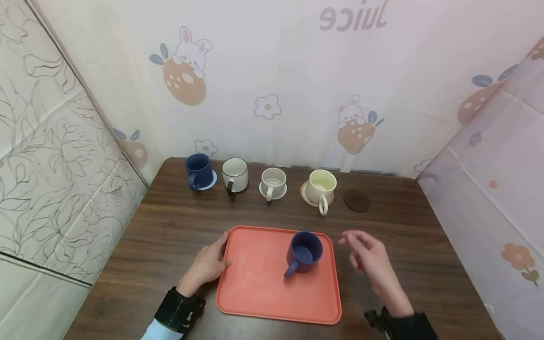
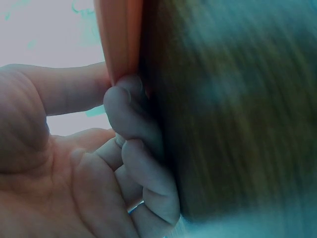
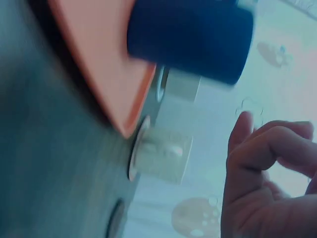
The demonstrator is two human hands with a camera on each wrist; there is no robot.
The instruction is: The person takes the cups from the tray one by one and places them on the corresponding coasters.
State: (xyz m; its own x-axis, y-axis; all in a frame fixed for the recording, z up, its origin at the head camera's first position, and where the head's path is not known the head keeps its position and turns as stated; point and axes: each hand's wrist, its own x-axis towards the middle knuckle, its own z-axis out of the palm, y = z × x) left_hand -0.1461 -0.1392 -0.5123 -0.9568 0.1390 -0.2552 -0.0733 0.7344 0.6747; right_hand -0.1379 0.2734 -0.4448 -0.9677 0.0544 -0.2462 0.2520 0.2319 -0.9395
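An orange-red tray (image 1: 255, 278) lies on the table, a dark blue mug (image 1: 303, 257) standing upright toward its right rear, handle toward the front left. My left hand (image 1: 208, 262) grips the tray's left edge. In the left wrist view the thumb and curled fingers (image 2: 133, 116) pinch the tray rim (image 2: 119, 44). Right of the tray, my right hand (image 1: 371, 255) is raised with loosely curled fingers and holds nothing. The right wrist view shows that hand (image 3: 272, 173) apart from the blue mug (image 3: 190, 37).
Along the table's back edge stand a blue mug (image 1: 198, 171), a white mug with black handle (image 1: 235, 175), a small white cup (image 1: 274, 182) and a pale yellow cup (image 1: 320, 186), each on a coaster. A dark brown coaster (image 1: 356, 201) lies at the row's right end.
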